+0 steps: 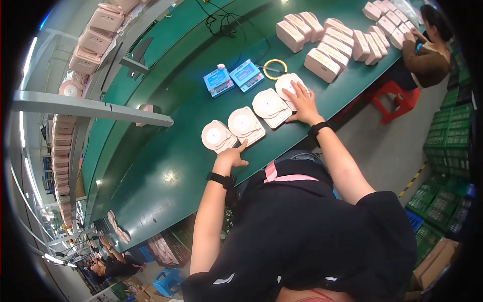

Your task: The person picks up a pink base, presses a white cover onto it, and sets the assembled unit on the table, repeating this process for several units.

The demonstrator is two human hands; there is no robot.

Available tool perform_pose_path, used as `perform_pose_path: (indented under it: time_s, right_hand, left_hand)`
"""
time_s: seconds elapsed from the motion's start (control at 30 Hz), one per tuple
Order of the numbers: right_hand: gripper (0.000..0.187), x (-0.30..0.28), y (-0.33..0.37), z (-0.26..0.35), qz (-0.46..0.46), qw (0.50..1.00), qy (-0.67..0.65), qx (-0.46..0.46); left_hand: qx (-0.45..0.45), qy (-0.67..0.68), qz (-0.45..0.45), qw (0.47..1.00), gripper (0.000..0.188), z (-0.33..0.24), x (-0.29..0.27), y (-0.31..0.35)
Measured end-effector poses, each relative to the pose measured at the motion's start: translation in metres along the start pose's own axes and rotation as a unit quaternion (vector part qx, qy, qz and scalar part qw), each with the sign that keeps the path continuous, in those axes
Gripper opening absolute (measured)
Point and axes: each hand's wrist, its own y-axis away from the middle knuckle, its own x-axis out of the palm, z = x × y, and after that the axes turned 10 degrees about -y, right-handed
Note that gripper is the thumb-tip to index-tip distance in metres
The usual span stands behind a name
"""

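Note:
Four pale pink units shaped like little record players, each with a white disc, stand in a slanting row on the green table. My right hand (304, 104) lies over the unit at the right end (285, 82), fingers spread across its top. The third unit (266, 104) sits just left of that hand. My left hand (232, 157) is by the near edges of the leftmost unit (213, 135) and the second unit (241, 122). Its index finger points out at the second one's near edge and its thumb stands apart. Part of its fingers is hidden.
Two blue testers with screens (220, 81) and a yellow ring (275, 69) lie beyond the row. Several pink boxy units (329, 55) stand at the right, near a co-worker (427, 55) and a red stool (395, 100). A grey metal beam (95, 108) reaches in from the left.

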Motion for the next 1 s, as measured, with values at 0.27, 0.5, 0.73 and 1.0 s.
perform_pose_path:
  time_s: [0.27, 0.5, 0.73, 1.0]
  right_hand:
    - [0.115, 0.001, -0.001, -0.001, -0.005, 1.000, 0.002, 0.000]
    - [0.114, -0.002, 0.000, 0.000, -0.007, 1.000, -0.015, 0.004]
    - [0.115, 0.001, -0.001, -0.002, -0.006, 1.000, -0.002, 0.004]
    - [0.115, 0.001, -0.001, -0.001, -0.003, 1.000, 0.005, 0.005]
  left_hand:
    - [0.054, 0.127, 0.098, 0.986, 0.102, 0.012, -0.022, 0.007]
    - [0.047, 0.123, 0.103, 0.986, 0.103, 0.009, -0.027, 0.009]
    - [0.024, 0.114, 0.084, 0.990, 0.104, 0.006, -0.022, 0.009]
    - [0.027, 0.112, 0.097, 0.989, 0.101, 0.003, -0.029, 0.014]
